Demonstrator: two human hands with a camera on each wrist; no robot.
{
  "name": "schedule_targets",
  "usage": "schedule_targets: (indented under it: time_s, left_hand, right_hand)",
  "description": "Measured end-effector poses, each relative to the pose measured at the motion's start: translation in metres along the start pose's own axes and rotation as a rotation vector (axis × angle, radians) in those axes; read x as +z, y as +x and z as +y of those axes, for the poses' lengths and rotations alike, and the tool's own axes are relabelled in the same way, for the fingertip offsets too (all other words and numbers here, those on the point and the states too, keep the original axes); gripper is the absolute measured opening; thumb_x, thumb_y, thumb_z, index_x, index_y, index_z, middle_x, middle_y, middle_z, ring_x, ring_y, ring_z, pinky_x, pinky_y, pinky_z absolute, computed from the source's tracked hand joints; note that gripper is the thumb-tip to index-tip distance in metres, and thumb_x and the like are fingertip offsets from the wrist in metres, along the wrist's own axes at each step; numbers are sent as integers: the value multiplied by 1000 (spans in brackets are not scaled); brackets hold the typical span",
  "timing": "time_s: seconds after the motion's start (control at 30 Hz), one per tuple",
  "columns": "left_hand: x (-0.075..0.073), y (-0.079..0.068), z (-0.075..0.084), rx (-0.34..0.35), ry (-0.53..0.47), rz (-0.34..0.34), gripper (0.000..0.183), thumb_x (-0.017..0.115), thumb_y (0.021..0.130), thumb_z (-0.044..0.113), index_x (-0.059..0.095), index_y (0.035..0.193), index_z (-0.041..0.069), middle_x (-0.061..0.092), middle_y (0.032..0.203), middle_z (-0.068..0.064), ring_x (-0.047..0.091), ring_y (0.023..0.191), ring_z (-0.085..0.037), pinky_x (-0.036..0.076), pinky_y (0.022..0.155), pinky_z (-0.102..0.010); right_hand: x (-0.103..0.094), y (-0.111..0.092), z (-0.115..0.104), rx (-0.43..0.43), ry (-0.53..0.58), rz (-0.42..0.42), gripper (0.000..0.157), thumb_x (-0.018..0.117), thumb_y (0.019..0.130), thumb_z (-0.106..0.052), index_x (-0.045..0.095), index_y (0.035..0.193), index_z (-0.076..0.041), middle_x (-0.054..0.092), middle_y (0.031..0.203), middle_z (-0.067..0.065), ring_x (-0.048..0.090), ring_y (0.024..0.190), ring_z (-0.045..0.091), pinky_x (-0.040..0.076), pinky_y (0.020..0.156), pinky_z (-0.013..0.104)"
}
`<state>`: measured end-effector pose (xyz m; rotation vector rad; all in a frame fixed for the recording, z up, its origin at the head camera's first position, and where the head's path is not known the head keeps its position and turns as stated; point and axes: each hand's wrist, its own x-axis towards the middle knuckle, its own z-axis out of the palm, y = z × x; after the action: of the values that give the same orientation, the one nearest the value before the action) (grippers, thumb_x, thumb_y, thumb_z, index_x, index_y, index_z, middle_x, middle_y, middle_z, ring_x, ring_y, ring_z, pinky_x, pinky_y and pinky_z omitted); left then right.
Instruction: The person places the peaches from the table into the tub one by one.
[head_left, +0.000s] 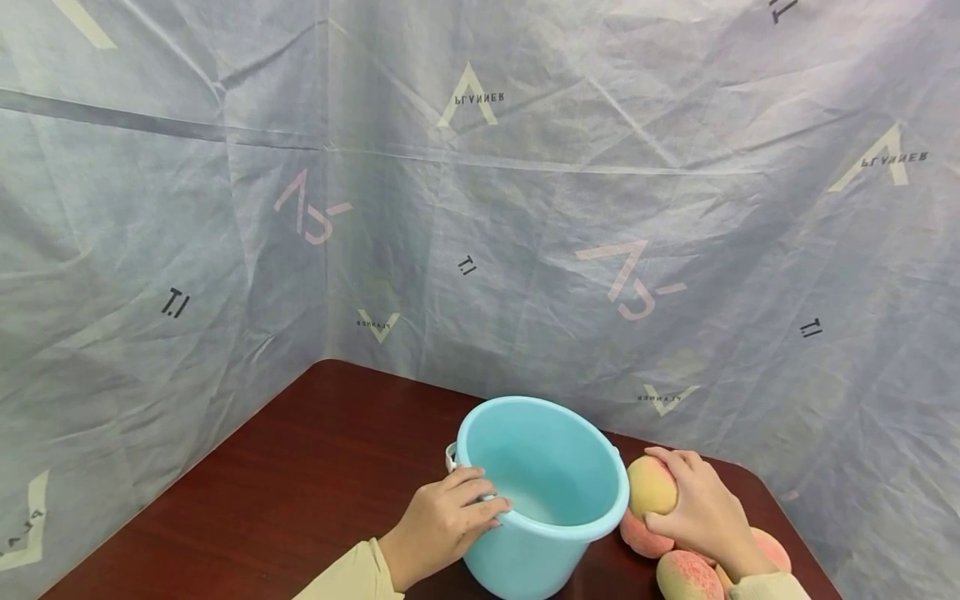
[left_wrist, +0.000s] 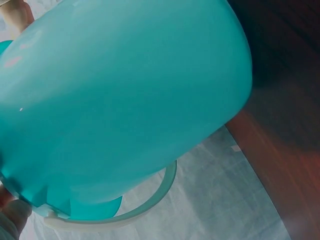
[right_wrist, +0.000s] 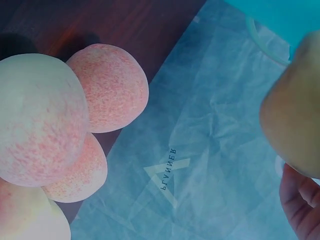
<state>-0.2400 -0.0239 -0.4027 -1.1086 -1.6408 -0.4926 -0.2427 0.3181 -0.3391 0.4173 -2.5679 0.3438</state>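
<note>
A light blue bucket (head_left: 540, 550) stands on the table, its mouth tipped toward me in the head view. My left hand (head_left: 442, 521) grips its near-left rim, fingers over the edge; the left wrist view shows fingertips (left_wrist: 17, 212) beside the bucket's pale handle (left_wrist: 100, 225). Just right of the bucket, my right hand (head_left: 701, 508) holds a yellow and pink peach (head_left: 651, 485) between thumb and fingers, near the rim's height. In the right wrist view this peach (right_wrist: 295, 110) is at the right edge. A redder peach (head_left: 645, 537) shows below it.
More peaches (head_left: 688, 577) cluster under and beside my right forearm, one (head_left: 771, 548) partly hidden by it. The dark red-brown table (head_left: 300, 467) extends to the left of the bucket. Grey printed cloth (head_left: 525, 208) hangs along the table's back and left edges.
</note>
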Motion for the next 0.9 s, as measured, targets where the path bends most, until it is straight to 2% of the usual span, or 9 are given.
schedule_targets:
  time_s: [0.23, 0.37, 0.9]
  left_hand:
    - [1, 0, 0, -4, -13, 7, 26, 51, 101, 30, 71, 94, 18, 67, 89, 4, 65, 93, -15, 52, 88, -23]
    - [1, 0, -1, -5, -17, 4, 25, 51, 101, 30, 71, 94, 18, 66, 88, 5, 65, 93, -15, 52, 88, -24]
    - [-1, 2, 1, -4, -14, -3, 26, 50, 102, 31, 71, 94, 18, 66, 88, 5, 65, 93, -15, 52, 89, -23]
  right_hand:
    - [0, 2, 0, -51, 1, 118, 69, 79, 48, -18, 64, 115, -9, 59, 103, 16, 55, 85, 28, 39, 52, 34]
    - [-2, 4, -1, -70, -2, 153, 68, 80, 47, -17, 64, 113, -9, 59, 100, 16, 54, 82, 29, 37, 51, 34]
    - [-21, 17, -11, -115, -33, 127, 73, 83, 49, -23, 63, 117, -9, 57, 105, 17, 55, 88, 34, 41, 51, 37]
